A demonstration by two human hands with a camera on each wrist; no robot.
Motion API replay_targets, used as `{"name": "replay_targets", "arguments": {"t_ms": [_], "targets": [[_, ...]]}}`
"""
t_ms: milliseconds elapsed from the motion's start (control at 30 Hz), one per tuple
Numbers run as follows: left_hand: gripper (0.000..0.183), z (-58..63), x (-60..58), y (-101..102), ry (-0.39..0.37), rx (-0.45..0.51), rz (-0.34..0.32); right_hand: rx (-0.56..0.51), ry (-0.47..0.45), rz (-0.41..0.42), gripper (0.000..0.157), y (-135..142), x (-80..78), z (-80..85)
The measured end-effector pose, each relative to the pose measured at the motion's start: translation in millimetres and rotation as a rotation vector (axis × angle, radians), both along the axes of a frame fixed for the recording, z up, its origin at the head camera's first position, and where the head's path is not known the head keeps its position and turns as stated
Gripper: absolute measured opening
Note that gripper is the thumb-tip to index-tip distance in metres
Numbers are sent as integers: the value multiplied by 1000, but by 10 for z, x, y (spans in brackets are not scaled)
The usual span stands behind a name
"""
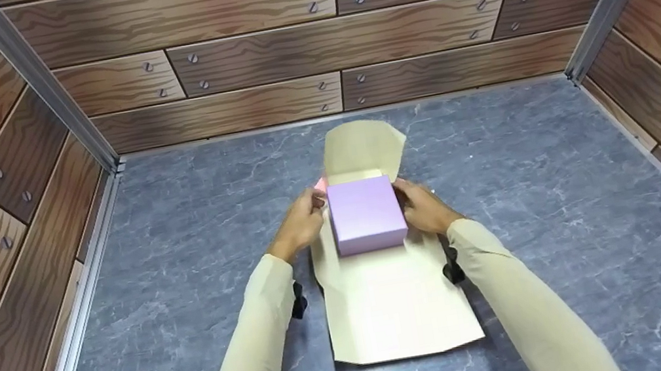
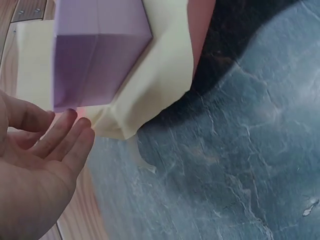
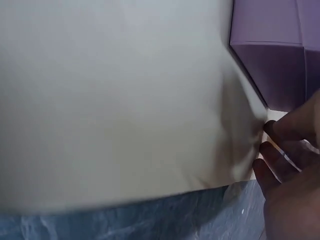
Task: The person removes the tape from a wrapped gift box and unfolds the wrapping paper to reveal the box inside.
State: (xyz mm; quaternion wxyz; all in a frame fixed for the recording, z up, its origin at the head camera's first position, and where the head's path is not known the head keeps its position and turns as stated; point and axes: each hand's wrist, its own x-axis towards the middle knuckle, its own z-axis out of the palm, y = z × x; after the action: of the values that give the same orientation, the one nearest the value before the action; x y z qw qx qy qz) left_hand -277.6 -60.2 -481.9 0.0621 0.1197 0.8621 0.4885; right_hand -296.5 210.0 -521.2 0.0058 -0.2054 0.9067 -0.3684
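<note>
A cream paper sheet (image 1: 399, 307) lies at centre frame on the grey marbled table (image 1: 573, 207), its long axis running from near to far. On it sits a smooth lilac box (image 1: 367, 214), nearly square. The left hand (image 1: 303, 221), fingers straight and close together, is at the box's left side; the right hand (image 1: 423, 205) curls against paper at its right; the far flap (image 1: 361, 147) stands up.

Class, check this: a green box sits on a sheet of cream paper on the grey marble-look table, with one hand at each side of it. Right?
Not quite: the box is lilac, not green, as the head view shows. It does sit on the cream paper, with the left hand and right hand at its sides.
</note>
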Motion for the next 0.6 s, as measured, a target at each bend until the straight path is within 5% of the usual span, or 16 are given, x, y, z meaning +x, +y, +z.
{"name": "replay_targets", "arguments": {"t_ms": [267,600], "targets": [[37,-67,-56,14,-56,-65,-23,-25,-113,17,72,6,-24,12],[48,-128,-196,13,-57,-286,-105,132,-94,26,71,32,-129,36]]}}
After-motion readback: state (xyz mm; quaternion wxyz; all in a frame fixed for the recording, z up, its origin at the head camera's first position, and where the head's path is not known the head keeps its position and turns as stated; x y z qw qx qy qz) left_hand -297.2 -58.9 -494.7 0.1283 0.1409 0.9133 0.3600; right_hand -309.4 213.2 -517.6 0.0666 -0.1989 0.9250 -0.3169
